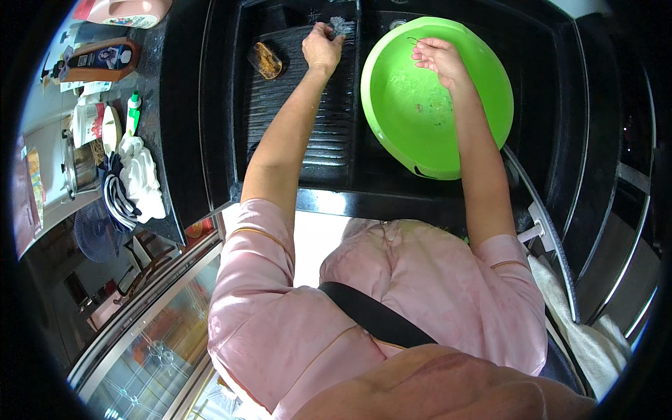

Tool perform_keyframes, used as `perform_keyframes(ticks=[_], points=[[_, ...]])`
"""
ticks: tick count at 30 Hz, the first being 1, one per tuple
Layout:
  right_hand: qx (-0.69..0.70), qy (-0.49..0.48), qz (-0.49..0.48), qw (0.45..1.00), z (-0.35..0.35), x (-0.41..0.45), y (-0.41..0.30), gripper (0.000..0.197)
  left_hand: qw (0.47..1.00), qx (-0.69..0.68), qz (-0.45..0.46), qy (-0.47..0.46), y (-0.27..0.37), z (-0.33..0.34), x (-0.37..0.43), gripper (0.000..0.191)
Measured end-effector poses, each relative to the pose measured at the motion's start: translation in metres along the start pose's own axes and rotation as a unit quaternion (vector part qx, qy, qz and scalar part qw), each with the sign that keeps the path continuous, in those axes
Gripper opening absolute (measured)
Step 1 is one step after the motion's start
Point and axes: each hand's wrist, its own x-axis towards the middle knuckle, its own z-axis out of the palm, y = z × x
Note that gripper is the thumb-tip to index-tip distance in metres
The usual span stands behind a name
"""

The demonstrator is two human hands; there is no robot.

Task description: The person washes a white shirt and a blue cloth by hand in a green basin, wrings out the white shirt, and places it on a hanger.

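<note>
My left hand is at the top of the black ribbed washboard, its fingers touching a grey, mesh-like scrubber; whether they grip it is unclear. Over the upper part of a bright green plastic basin is my right hand, with a thin dark strand between thumb and forefinger. Small bits and a shallow wet sheen show on the basin's floor. A brown scrubbing brush or soap block lies on the washboard, left of my left hand.
On the dark counter at left stand a pink jug, a brown bottle and a green-and-white tube, with white cloth near the edge. The black sink's front rim runs before me. A white cloth hangs at lower right.
</note>
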Motion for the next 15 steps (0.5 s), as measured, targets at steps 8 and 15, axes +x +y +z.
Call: perform_keyframes(ticks=[8,15], points=[[-0.133,0.014,-0.154,0.979,-0.082,-0.023,-0.019,0.018,0.991,0.104,0.083,-0.020,0.019,0.012,0.017,0.034],[-0.083,0.026,-0.086,0.992,-0.113,-0.101,-0.072,0.014,0.977,0.154,0.054,-0.138,-0.032,0.005,0.008,0.071]])
